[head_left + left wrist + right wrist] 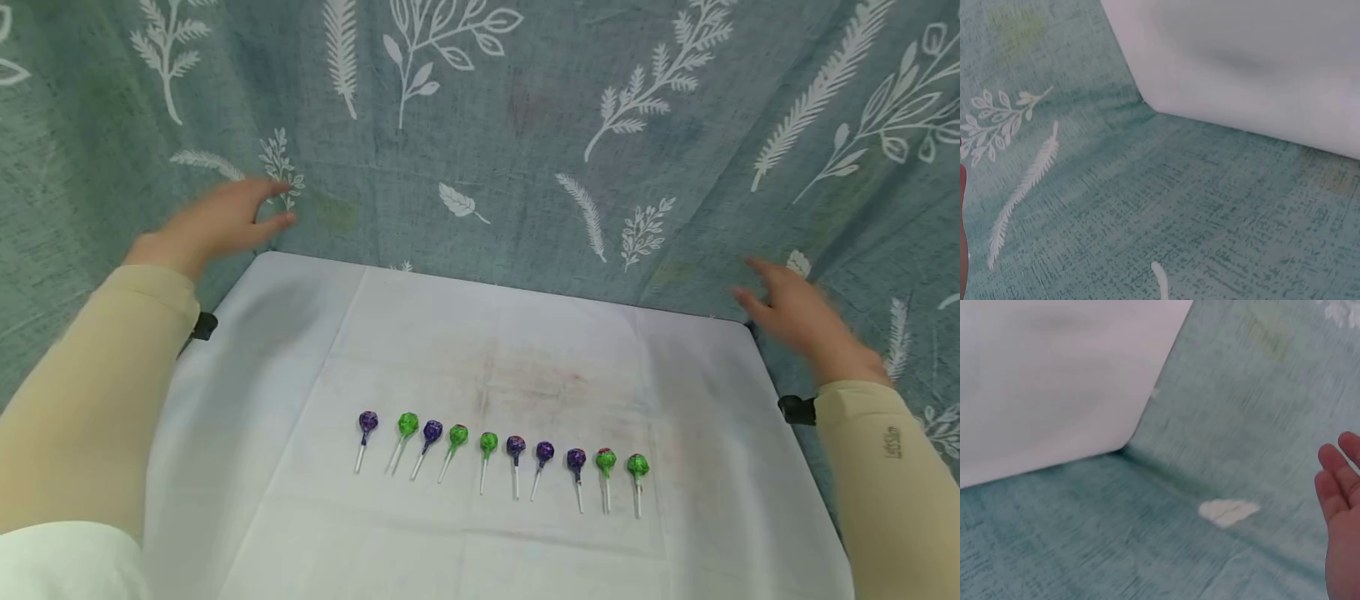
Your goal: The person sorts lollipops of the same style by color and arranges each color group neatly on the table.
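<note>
Fingers [1338, 472] on the right hand [806, 317] were extended, with the thumb apart in the head view; nothing gripped. On the left hand [217, 221] the thumb stood apart from the forefinger, nothing held; the remaining fingers couldn't be told.

Ten lollipops [488, 442] lay in one slightly slanted row on the table [375, 542] – five purple, five green, none touching, heads away from the wearer and sticks toward them. Handling, by judgement: light and stiff, round heads likely to roll or pivot, wrappers probably a bit slick, candy liable to chip if dropped. Best grab looked like a thumb-and-forefinger pinch on the stick just under the head – head itself as second choice. Neighbours sat near enough to get nudged.

Further out, both hands were well apart from the row, near the table's far corners. Black clips [204, 325] [797, 409] showed at the table sides, and a leaf-print curtain [510, 125] hung behind.
</note>
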`<state>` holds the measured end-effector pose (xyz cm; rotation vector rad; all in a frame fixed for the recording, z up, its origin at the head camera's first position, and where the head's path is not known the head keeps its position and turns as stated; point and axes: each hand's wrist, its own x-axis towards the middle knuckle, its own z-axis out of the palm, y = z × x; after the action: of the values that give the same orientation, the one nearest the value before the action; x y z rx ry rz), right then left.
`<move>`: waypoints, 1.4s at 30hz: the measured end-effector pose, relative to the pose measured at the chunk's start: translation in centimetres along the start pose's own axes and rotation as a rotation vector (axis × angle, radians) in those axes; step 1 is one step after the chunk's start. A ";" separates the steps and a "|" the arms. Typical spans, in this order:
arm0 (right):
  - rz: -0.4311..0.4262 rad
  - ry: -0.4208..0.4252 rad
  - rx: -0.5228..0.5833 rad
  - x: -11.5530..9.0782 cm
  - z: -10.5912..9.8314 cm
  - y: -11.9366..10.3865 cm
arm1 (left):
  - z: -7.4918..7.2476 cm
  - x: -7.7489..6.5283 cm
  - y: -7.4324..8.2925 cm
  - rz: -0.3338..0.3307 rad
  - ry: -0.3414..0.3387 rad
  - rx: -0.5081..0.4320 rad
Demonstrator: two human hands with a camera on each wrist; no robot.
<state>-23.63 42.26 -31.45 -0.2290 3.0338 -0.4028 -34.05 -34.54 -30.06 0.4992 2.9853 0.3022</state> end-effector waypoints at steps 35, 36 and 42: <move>-0.257 0.087 0.083 0.1 6.9 -9.9 | 5.8 -4.1 2.9 0.147 0.106 -0.096; -0.260 0.088 0.086 0.1 7.2 -10.1 | 5.9 -4.2 3.0 0.148 0.111 -0.103; -0.303 0.081 0.125 -0.1 8.6 -11.8 | 7.4 -5.2 3.4 0.135 0.127 -0.142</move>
<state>-21.16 28.78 -36.60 -0.6838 3.0397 -0.6336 -27.14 -31.82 -36.20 0.6911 3.0263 0.5735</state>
